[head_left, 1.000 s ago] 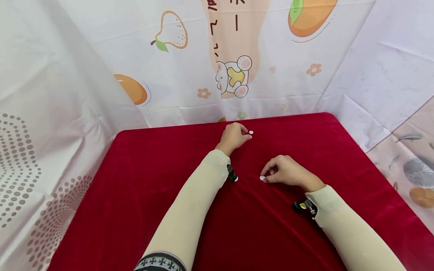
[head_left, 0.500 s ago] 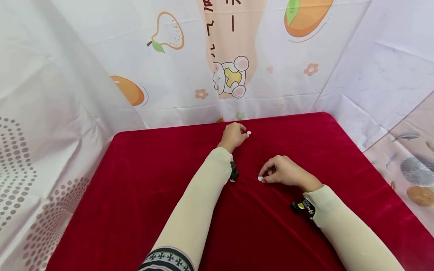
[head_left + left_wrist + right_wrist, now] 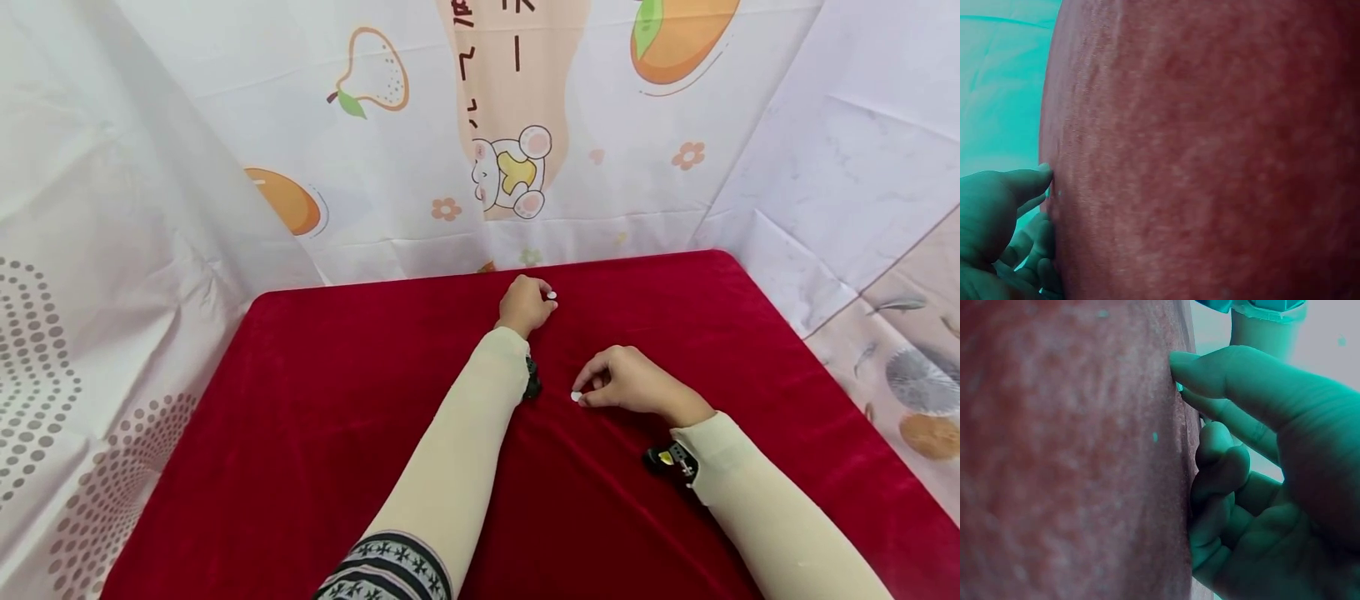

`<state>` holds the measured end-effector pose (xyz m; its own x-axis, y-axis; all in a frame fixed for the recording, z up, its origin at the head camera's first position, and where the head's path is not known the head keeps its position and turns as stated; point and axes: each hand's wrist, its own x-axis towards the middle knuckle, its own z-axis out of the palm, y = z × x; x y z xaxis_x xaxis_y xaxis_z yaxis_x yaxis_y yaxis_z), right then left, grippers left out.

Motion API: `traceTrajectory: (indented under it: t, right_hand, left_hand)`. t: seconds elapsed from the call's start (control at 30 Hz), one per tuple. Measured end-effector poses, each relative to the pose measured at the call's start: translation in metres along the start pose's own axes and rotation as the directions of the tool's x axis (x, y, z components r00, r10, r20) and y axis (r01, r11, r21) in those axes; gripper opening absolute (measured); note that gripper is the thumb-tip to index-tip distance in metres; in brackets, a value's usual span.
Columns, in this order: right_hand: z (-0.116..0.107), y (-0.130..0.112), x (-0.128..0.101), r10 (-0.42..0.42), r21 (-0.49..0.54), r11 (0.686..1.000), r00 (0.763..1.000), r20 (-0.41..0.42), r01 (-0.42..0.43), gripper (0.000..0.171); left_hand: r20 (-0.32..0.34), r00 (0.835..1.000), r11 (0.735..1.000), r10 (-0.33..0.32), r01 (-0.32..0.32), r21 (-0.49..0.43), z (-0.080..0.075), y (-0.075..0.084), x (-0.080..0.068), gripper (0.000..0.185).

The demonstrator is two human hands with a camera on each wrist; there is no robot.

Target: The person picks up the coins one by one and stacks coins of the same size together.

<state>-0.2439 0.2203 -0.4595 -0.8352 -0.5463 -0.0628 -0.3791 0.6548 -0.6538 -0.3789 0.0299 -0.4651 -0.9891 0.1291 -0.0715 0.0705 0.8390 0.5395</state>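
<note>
Near the table's far edge in the head view, my left hand (image 3: pixel 527 304) has its thumb and forefinger about a small white disc (image 3: pixel 552 295), which shows between the tips. Closer to me and to the right, my right hand (image 3: pixel 633 380) pinches another small white disc (image 3: pixel 576 396) at the cloth. In the left wrist view the thumb (image 3: pixel 1030 181) reaches the cloth, and the disc cannot be made out. The right wrist view shows the thumb (image 3: pixel 1200 372) near the forefinger, with the other fingers folded in; a pale sliver lies between the tips.
A red velvet cloth (image 3: pixel 360 375) covers the table. Behind it hangs a white printed curtain (image 3: pixel 300 108), with more hanging sheets at both sides. Black wrist cameras (image 3: pixel 532 379) sit under both cream sleeves (image 3: pixel 465 442).
My left hand has moved slightly right, and its fingertips have come about the far disc. The left wrist now covers a white disc seen beside it earlier. The right hand stays put.
</note>
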Motion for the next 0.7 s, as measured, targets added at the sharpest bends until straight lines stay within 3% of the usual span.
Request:
traceTrajectory:
  t: [0.23,0.5,0.7]
  right_hand:
    - [0.001,0.001,0.0,0.001,-0.018,1.0,1.0,-0.008,-0.001,0.017]
    - [-0.001,0.003,-0.005,0.008,-0.007,1.0,1.0,-0.006,-0.008,0.015]
    - [0.001,0.003,0.0,-0.013,-0.007,1.0,1.0,-0.005,0.013,0.017]
  left_hand:
    - [-0.021,0.999,1.0,-0.024,0.024,-0.007,0.003,0.0,0.001,0.024]
    - [-0.034,0.999,1.0,-0.026,0.026,0.005,0.007,0.01,-0.004,0.028]
    - [-0.054,0.997,0.999,-0.048,0.048,-0.006,0.006,0.005,-0.003,0.018]
